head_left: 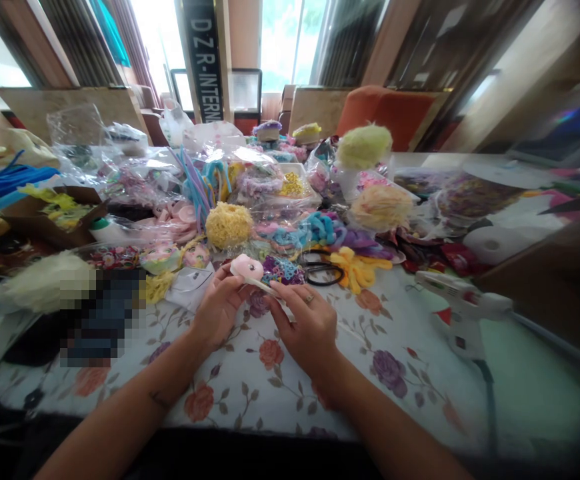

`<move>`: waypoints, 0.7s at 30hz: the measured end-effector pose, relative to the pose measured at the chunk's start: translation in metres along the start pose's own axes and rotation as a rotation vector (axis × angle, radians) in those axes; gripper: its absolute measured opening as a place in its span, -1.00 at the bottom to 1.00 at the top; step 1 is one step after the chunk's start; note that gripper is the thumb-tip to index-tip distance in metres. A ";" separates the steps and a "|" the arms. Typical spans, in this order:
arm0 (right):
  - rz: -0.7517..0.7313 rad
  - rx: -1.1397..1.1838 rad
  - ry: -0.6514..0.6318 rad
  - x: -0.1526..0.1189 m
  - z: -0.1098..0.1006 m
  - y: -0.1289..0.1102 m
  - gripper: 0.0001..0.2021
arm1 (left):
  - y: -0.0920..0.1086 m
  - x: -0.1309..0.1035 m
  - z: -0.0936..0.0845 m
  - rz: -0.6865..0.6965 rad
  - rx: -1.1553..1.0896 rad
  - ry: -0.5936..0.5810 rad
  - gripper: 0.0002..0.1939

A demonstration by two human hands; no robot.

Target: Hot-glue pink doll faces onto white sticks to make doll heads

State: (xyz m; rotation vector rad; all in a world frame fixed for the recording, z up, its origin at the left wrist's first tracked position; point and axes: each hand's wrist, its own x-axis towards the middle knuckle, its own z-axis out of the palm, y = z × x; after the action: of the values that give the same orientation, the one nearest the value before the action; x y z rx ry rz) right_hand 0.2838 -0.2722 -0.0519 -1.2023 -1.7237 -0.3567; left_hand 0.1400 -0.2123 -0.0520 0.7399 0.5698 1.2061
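Note:
My left hand has its fingers closed around a small pink doll head with a painted eye, held just above the flowered tablecloth. A thin pale strip runs from the head toward my right hand, whose thumb and fingertips pinch its end. What exactly the strip is I cannot make out. Behind the head lies a heap of small purple and teal beads. A coil of black cord and a bundle of yellow fuzzy stems sit close beyond my right hand.
A white glue gun lies at the right. Yellow yarn balls, blue fuzzy stems and plastic bags crowd the back of the table. At the left are a cardboard box and a pale yarn bundle.

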 end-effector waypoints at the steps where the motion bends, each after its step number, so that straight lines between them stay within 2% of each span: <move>1: -0.027 -0.023 -0.001 0.000 -0.001 0.000 -0.87 | 0.000 0.001 -0.001 0.024 0.013 0.011 -0.75; 4: -0.133 -0.079 0.003 0.000 -0.003 -0.002 -0.90 | -0.001 0.004 -0.001 0.129 0.093 0.063 -0.70; 7: -0.206 -0.117 0.014 0.000 -0.004 -0.003 -0.86 | -0.002 0.005 -0.001 0.229 0.190 0.111 -0.65; 12: -0.239 -0.165 0.037 0.000 -0.009 -0.004 -0.80 | -0.003 0.008 -0.003 0.283 0.213 0.141 -0.64; 15: -0.292 -0.157 0.097 0.001 -0.017 -0.005 -0.76 | 0.004 0.016 -0.002 0.235 0.073 0.131 -0.75; 17: -0.403 -0.117 0.110 0.001 -0.022 -0.005 -0.80 | 0.011 0.021 0.002 0.147 -0.032 0.119 -0.81; 19: -0.514 -0.074 0.078 -0.001 -0.026 -0.006 -0.84 | 0.017 0.024 0.007 0.067 -0.128 0.129 -0.80; 21: -0.555 -0.062 0.056 -0.003 -0.027 -0.006 -0.84 | 0.021 0.024 0.011 -0.010 -0.215 0.132 -0.76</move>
State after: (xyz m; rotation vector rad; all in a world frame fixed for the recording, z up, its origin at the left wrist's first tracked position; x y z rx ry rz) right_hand 0.2934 -0.2953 -0.0389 -0.7264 -1.9907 -0.7699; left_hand 0.1415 -0.1872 -0.0288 0.4772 0.5414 1.2901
